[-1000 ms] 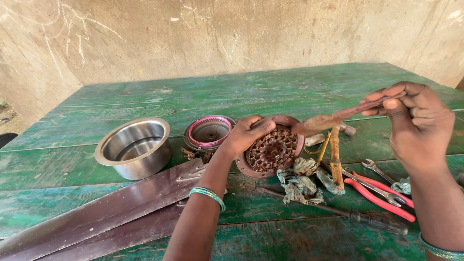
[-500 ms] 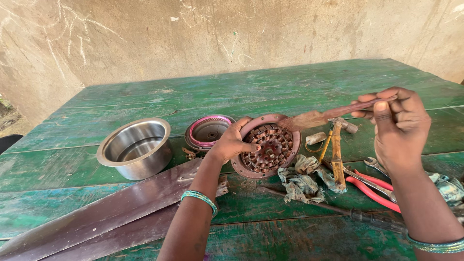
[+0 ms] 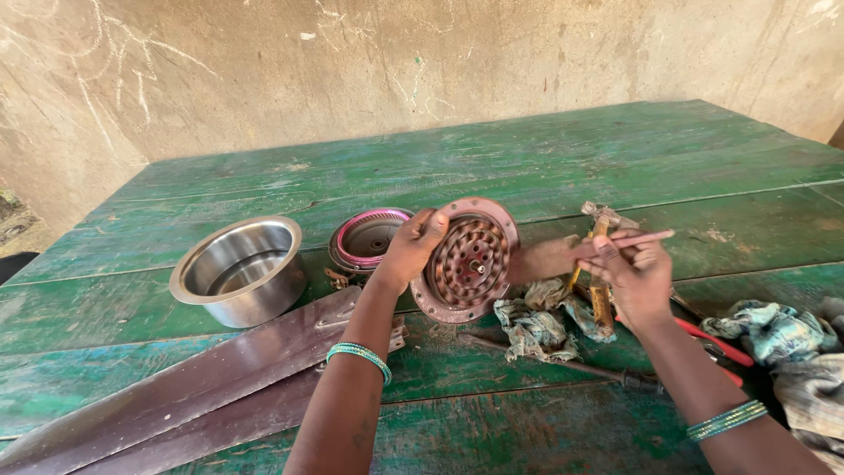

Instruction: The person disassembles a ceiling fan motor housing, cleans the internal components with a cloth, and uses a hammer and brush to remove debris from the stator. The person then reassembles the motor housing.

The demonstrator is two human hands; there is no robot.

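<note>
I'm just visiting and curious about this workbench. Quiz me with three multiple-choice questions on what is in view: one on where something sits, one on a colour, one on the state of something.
1. Where is the steel bowl relative to the round rusty disc?
A. To its left
B. To its right
C. On top of it

2. What colour is the wooden table?
A. Blue
B. Worn green
C. White

3. How does the left hand keep the rusty disc?
A. Lying flat on the table
B. Tipped up on its edge
C. Raised high above the table

Answers:
1. A: the bowl stands at the left, beyond the pink-rimmed ring.
2. B: the planks show scuffed green paint.
3. B: the disc's holed face is turned toward the right hand, which holds a thin stick.
</note>
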